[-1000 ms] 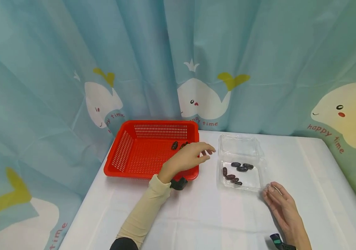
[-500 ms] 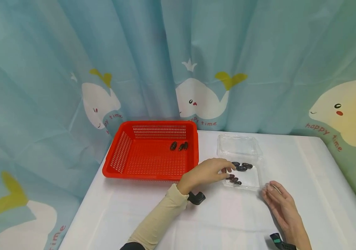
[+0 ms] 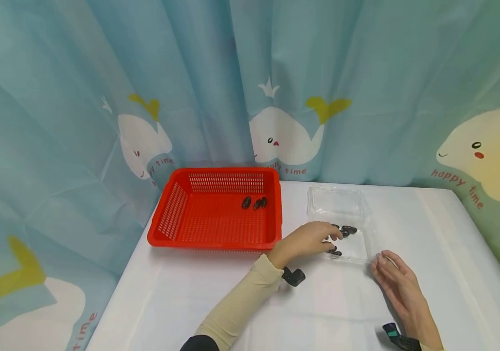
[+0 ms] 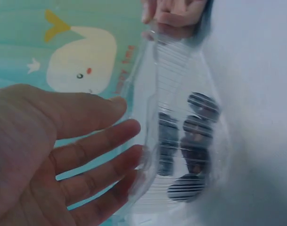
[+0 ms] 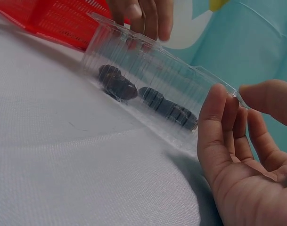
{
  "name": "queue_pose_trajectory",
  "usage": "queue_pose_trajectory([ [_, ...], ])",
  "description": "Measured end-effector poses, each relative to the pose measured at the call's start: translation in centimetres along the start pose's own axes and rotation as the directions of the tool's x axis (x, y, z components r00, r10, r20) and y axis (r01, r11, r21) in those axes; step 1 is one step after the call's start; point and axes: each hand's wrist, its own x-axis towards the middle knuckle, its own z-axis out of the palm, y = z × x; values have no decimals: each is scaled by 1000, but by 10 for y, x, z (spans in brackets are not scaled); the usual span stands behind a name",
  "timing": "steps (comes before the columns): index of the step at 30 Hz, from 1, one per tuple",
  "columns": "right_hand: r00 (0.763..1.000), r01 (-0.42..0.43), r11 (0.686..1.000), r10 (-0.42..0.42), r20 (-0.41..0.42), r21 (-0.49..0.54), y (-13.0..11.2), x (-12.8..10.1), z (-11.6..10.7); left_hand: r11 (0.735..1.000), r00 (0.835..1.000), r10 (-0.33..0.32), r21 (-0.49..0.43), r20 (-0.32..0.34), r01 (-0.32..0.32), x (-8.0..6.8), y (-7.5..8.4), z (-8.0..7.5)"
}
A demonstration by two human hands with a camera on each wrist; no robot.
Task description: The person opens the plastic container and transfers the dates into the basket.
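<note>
Beside clear box [image 3: 356,247], red basket [image 3: 206,219]; curtain [image 3: 372,73] behind

The latticed basket [image 3: 214,246] is bright red, the box [image 3: 337,201] colourless and see-through, the oval pieces [image 3: 349,229] dark brown to black. The sleeve [image 3: 241,307] is cream, the wristband [image 3: 293,277] black, the desk [image 3: 311,317] white. White whales [image 3: 282,136] and red lettering [image 3: 291,170] pattern the blue-green curtain [image 3: 197,73].

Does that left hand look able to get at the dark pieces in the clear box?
Likely yes: the left hand is over the clear box, whose lid lies open behind, so nothing seems to cover the dark pieces. The right hand pinches a near corner, out of the way.
</note>
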Motion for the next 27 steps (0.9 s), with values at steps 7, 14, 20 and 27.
queue_pose_trajectory([
  [7,1000,-16,999,16,6,29,8,-5,-4,996,996,-24,92,84,16,14,1,13],
  [14,1000,-16,999,16,-10,44,10,-5,-3,989,990,-71,136,125,54,23,4,19],
  [20,999,-32,998,33,-17,50,6,-5,0,987,977,-121,126,176,100,26,4,20],
  [27,1000,-4,998,3,8,68,1,0,2,982,969,-138,152,205,108,32,4,13],
])
